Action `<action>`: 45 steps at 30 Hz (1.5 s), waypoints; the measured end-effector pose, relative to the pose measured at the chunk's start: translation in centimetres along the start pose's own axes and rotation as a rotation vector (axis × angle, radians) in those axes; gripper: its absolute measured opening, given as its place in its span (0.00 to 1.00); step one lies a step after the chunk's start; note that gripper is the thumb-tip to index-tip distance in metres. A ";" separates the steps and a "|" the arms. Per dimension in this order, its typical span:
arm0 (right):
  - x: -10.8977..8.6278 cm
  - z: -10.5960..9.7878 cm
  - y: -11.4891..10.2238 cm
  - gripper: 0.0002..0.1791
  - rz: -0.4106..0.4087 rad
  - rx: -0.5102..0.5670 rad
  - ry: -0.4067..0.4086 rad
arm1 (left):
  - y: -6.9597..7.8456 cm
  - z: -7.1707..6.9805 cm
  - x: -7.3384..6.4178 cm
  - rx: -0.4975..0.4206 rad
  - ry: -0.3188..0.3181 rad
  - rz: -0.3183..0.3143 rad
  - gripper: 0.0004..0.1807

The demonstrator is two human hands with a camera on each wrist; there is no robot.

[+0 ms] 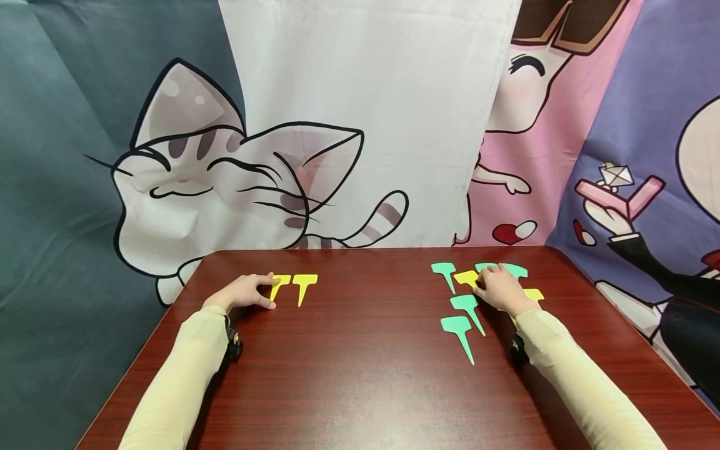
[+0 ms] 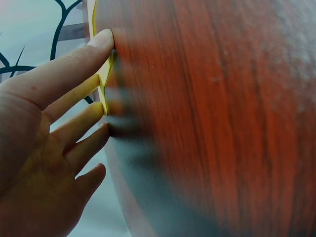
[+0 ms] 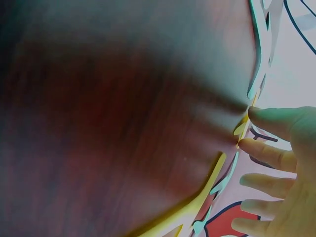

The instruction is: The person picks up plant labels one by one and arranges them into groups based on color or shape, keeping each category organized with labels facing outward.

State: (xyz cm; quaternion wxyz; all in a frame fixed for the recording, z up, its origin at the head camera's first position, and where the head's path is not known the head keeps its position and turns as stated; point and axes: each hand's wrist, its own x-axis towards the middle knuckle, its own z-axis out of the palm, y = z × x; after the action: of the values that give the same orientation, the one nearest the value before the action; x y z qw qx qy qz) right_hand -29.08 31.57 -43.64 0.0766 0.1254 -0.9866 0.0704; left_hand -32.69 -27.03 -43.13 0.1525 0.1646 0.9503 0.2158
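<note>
At the table's left, my left hand (image 1: 243, 292) touches a yellow T-shaped plant label (image 1: 281, 280) lying flat. Its fingers are fairly straight and spread in the left wrist view, tips on the label (image 2: 102, 89). Just right of that label lies a second yellow one (image 1: 305, 282). On the right side, my right hand (image 1: 502, 291) pinches a yellow plant label (image 1: 465, 279) between thumb and forefinger, its other fingers extended. The label's stem is partly hidden by the hand. Another yellow label (image 1: 533, 294) shows beyond the wrist.
Several green plant labels surround the right hand, among them one at the upper left (image 1: 443, 269), one lower (image 1: 464, 303) and one nearest me (image 1: 456, 324). The dark wooden table (image 1: 360, 375) ends at a cartoon-printed cloth (image 1: 382, 94) behind.
</note>
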 end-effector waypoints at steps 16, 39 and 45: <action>1.0 0.5 0.2 0.10 0.116 -0.009 -0.016 | -0.1 0.0 0.1 0.013 -0.001 0.000 0.42; 1.0 -0.1 0.1 0.12 0.204 0.076 -0.099 | 0.1 -0.1 -0.1 0.005 0.004 0.000 0.42; 1.0 -0.7 -0.2 0.14 0.195 0.084 -0.094 | 0.1 -0.1 -0.2 0.003 0.007 0.002 0.41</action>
State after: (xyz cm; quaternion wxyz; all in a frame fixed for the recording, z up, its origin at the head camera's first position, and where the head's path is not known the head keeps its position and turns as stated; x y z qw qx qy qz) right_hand -29.86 31.21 -42.80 0.0178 0.0348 -0.9928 0.1129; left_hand -32.50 -27.01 -42.96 0.1489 0.1650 0.9510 0.2151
